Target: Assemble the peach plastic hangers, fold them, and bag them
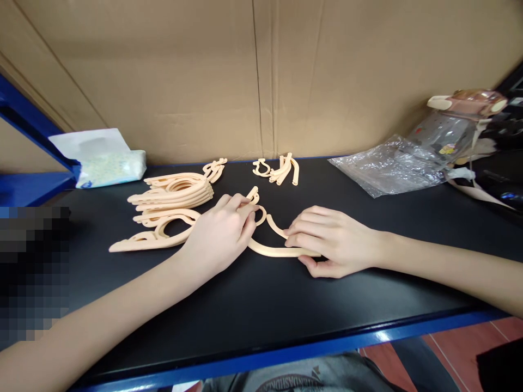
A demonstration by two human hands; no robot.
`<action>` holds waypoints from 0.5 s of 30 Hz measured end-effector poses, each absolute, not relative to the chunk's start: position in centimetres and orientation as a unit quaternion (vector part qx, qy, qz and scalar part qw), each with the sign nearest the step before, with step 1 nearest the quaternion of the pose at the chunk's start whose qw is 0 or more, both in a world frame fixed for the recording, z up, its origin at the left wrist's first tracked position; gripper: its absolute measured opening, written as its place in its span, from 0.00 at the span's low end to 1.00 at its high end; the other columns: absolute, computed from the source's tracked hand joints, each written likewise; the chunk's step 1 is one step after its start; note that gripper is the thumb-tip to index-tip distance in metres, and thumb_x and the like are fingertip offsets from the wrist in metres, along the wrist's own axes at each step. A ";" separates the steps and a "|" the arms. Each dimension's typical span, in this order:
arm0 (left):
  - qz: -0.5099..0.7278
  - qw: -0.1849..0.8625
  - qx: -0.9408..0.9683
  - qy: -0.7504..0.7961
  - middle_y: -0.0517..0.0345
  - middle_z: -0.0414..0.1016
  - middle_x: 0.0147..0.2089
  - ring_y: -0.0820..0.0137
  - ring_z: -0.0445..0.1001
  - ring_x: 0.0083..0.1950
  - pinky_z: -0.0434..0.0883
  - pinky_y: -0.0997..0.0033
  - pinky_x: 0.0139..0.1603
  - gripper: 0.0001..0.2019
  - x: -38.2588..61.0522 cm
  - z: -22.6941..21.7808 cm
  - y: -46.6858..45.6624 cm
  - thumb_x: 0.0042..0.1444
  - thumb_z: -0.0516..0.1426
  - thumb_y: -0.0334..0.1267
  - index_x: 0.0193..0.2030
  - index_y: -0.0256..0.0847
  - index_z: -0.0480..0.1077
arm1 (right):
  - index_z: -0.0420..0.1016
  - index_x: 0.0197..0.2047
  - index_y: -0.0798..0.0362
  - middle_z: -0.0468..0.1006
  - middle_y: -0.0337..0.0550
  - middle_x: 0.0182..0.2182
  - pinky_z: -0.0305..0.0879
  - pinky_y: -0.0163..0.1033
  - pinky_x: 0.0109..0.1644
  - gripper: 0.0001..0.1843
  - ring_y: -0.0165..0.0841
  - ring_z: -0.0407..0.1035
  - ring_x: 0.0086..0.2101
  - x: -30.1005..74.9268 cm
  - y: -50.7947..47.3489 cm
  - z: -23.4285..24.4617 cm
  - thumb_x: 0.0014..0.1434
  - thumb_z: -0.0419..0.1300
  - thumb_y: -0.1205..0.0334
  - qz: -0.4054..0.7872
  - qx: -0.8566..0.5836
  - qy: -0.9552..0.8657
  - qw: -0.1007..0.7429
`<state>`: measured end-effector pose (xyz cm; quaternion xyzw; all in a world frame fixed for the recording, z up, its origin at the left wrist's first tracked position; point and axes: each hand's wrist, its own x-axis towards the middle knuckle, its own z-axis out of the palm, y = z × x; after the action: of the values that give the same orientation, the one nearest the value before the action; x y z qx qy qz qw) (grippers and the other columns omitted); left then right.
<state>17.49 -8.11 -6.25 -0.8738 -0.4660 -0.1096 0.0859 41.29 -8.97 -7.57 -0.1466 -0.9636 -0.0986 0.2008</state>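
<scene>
A cream plastic clothes hanger [274, 251] lies on the black tabletop in front of me. Around its middle, near a small ring, the fingers of my left hand [224, 228] are closed, hiding part of it. My right hand [333, 239] grips the hanger's right arm, thumb on the near side and fingers over the top. A short curved strip [276, 226] runs under the right fingertips. Just left of my left hand, another hanger [167, 239] lies flat, close to a stack of similar hangers [175, 193].
Small hook-shaped pieces [214, 170] and loose curved pieces [285, 170] lie at the back of the table [261, 310]. A wipes packet [110, 166] is at back left. Clear plastic wrapping [384, 166] and a bottle [445, 133] stand at right, before a cardboard wall [183, 76].
</scene>
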 end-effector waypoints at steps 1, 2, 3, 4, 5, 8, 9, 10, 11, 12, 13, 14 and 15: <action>-0.104 0.091 -0.875 -0.463 0.48 0.72 0.49 0.58 0.70 0.48 0.72 0.56 0.47 0.18 17.4 -6.3 -8.1 0.65 0.44 0.32 0.51 0.34 0.72 | 0.72 0.38 0.58 0.77 0.47 0.35 0.64 0.41 0.45 0.08 0.36 0.69 0.39 41.3 -9.0 -7.6 0.56 0.54 0.71 -0.090 -0.145 -0.964 0.205; -0.099 0.096 -0.877 -0.461 0.48 0.71 0.48 0.58 0.70 0.48 0.72 0.56 0.47 0.18 17.3 -6.3 -8.0 0.64 0.45 0.30 0.53 0.33 0.71 | 0.72 0.37 0.57 0.77 0.47 0.35 0.64 0.41 0.45 0.08 0.36 0.68 0.39 41.2 -9.1 -7.6 0.55 0.54 0.72 -0.081 -0.144 -0.964 0.210; -0.094 0.100 -0.878 -0.458 0.48 0.71 0.48 0.57 0.69 0.48 0.72 0.56 0.46 0.19 17.2 -6.4 -7.8 0.63 0.45 0.29 0.55 0.33 0.70 | 0.71 0.37 0.57 0.77 0.46 0.35 0.64 0.41 0.44 0.09 0.36 0.68 0.39 41.2 -9.1 -7.6 0.53 0.53 0.73 -0.070 -0.144 -0.964 0.214; -0.091 0.103 -0.880 -0.455 0.48 0.70 0.48 0.58 0.69 0.47 0.72 0.56 0.46 0.20 17.0 -6.5 -7.7 0.61 0.45 0.26 0.56 0.33 0.69 | 0.71 0.38 0.57 0.76 0.46 0.35 0.64 0.40 0.44 0.10 0.35 0.68 0.39 41.2 -9.2 -7.6 0.53 0.53 0.75 -0.059 -0.144 -0.964 0.218; -0.088 0.104 -0.882 -0.452 0.48 0.70 0.48 0.58 0.69 0.47 0.72 0.57 0.46 0.21 16.8 -6.6 -7.6 0.60 0.45 0.24 0.56 0.34 0.69 | 0.70 0.38 0.56 0.76 0.46 0.35 0.64 0.40 0.44 0.11 0.35 0.68 0.39 41.2 -9.2 -7.6 0.52 0.53 0.75 -0.048 -0.146 -0.964 0.218; -0.087 0.096 -0.888 -0.441 0.48 0.69 0.49 0.58 0.68 0.48 0.72 0.58 0.47 0.26 16.4 -6.9 -7.2 0.54 0.44 0.17 0.56 0.35 0.68 | 0.69 0.38 0.55 0.76 0.47 0.37 0.64 0.41 0.44 0.12 0.35 0.67 0.39 41.2 -9.2 -7.6 0.52 0.52 0.76 -0.022 -0.159 -0.964 0.212; -0.089 0.089 -0.891 -0.435 0.48 0.68 0.49 0.59 0.67 0.49 0.72 0.58 0.48 0.27 16.3 -7.0 -7.1 0.53 0.44 0.16 0.56 0.35 0.68 | 0.69 0.39 0.55 0.75 0.47 0.37 0.64 0.41 0.45 0.12 0.35 0.67 0.39 41.3 -9.1 -7.6 0.52 0.52 0.76 -0.015 -0.166 -0.963 0.211; -0.092 0.081 -0.894 -0.431 0.49 0.68 0.49 0.59 0.67 0.49 0.72 0.58 0.48 0.27 16.2 -7.0 -7.1 0.52 0.44 0.16 0.57 0.35 0.68 | 0.69 0.39 0.55 0.75 0.47 0.37 0.63 0.42 0.45 0.12 0.35 0.66 0.39 41.3 -8.9 -7.7 0.52 0.52 0.76 -0.008 -0.172 -0.962 0.211; -0.096 0.073 -0.897 -0.426 0.49 0.67 0.49 0.59 0.66 0.49 0.71 0.58 0.48 0.27 16.2 -7.1 -7.1 0.52 0.44 0.16 0.57 0.36 0.67 | 0.69 0.39 0.54 0.75 0.46 0.38 0.63 0.42 0.46 0.13 0.35 0.66 0.39 41.4 -8.8 -7.7 0.52 0.52 0.77 0.000 -0.178 -0.961 0.212; -0.098 0.065 -0.899 -0.421 0.49 0.67 0.49 0.59 0.66 0.49 0.71 0.58 0.49 0.27 16.3 -7.1 -7.2 0.53 0.45 0.16 0.57 0.36 0.67 | 0.68 0.39 0.54 0.75 0.46 0.38 0.63 0.42 0.46 0.14 0.35 0.66 0.39 41.5 -8.7 -7.7 0.52 0.51 0.77 0.009 -0.184 -0.959 0.214; -0.099 0.058 -0.902 -0.416 0.50 0.67 0.49 0.60 0.66 0.48 0.71 0.57 0.49 0.27 16.4 -7.1 -7.2 0.53 0.45 0.16 0.57 0.36 0.66 | 0.68 0.39 0.54 0.75 0.45 0.38 0.63 0.42 0.47 0.14 0.34 0.66 0.39 41.5 -8.5 -7.7 0.51 0.51 0.78 0.016 -0.191 -0.957 0.217; -0.099 0.051 -0.904 -0.413 0.50 0.67 0.49 0.60 0.66 0.48 0.71 0.57 0.49 0.27 16.4 -7.0 -7.4 0.53 0.45 0.15 0.57 0.36 0.66 | 0.68 0.39 0.54 0.74 0.45 0.38 0.62 0.42 0.47 0.15 0.34 0.65 0.39 41.6 -8.4 -7.8 0.51 0.51 0.79 0.022 -0.198 -0.955 0.220; -0.100 0.046 -0.906 -0.409 0.51 0.67 0.49 0.61 0.65 0.48 0.71 0.57 0.50 0.27 16.6 -7.0 -7.5 0.53 0.45 0.15 0.57 0.37 0.66 | 0.68 0.38 0.54 0.74 0.45 0.38 0.62 0.42 0.47 0.15 0.34 0.65 0.39 41.6 -8.4 -7.8 0.51 0.50 0.80 0.027 -0.205 -0.953 0.222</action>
<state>16.56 -7.50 -6.97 -0.9057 -0.4095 -0.0997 0.0457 41.61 -8.35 -7.81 -0.2049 -0.9529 0.0271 0.2220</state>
